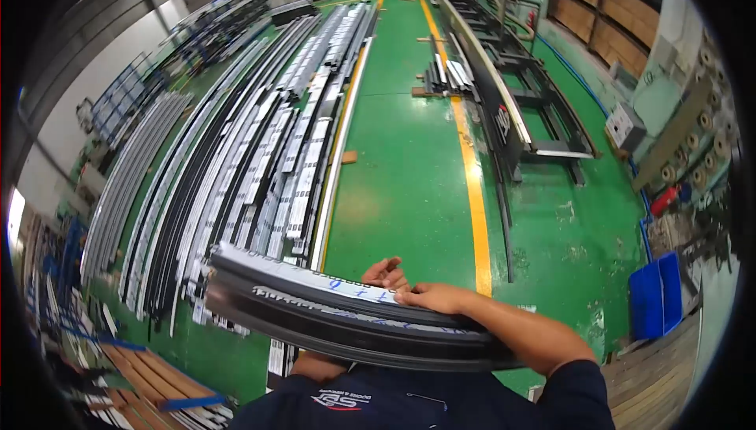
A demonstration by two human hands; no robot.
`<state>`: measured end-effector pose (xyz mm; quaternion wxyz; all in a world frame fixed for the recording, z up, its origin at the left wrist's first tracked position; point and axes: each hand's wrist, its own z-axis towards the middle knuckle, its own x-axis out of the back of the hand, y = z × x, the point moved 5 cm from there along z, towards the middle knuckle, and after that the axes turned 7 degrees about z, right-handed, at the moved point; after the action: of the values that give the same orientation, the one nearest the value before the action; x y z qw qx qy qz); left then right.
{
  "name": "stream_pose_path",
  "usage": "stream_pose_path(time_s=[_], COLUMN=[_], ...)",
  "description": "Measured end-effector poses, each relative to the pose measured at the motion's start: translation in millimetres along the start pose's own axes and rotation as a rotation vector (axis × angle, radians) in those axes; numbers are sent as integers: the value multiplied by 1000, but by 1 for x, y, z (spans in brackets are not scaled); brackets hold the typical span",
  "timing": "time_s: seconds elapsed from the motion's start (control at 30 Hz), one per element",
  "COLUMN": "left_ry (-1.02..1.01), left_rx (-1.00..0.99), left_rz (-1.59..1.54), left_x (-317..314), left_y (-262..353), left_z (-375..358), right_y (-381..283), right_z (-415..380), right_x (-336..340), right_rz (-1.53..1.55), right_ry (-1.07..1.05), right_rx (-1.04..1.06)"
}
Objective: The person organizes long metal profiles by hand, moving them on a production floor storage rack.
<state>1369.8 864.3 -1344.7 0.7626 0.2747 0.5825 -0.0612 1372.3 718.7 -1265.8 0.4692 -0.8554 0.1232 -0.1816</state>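
Right hand [433, 298] clamping far edge of bars [346, 321], thumb lying on top. Left hand [386, 274] poking out past far edge, fingers curling; cannot tell if gripping. Bars lying sideways in front of your shirt [425, 402], blue marks showing on top. Past bars, green floor [394, 194] showing. Long strips [260, 154] lying left, black rack [520, 107] standing right, blue bin [656, 296] sitting nearer.
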Motion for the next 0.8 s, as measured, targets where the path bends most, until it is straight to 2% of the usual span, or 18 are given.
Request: stream_pose_path(time_s=[0.07, 0.13, 0.2, 0.27, 0.33, 0.57, 0.73, 0.8], left_ry=[-28, -65, -54, -2, 35, -72, -62, -73], left_rx=[12, -54, -50, -140, -140, -199, -230, -203], left_rz=[-14, 19, 19, 5, 8, 51, 70, 50], left_x=[2, -1, 7, 10, 11, 39, 71, 61], left_y=[20, 32, 50, 58, 65, 97, 147, 184], left_z=[12, 18, 36, 51, 56, 100, 157, 184], right_y=[1, -11, -32, -37, -31, -48, -61, -83], right_z=[25, 33, 38, 47, 62, 93, 146, 164], right_x=[16, 28, 55, 76, 84, 140, 202, 227], right_rz=[-9, -48, -50, -48, -61, -190, -228, -212], right_ry=[25, -47, -90, -153, -168, -161, -183, -87], right_rx=[-42, -13, -15, 9, -29, -32, -64, -2])
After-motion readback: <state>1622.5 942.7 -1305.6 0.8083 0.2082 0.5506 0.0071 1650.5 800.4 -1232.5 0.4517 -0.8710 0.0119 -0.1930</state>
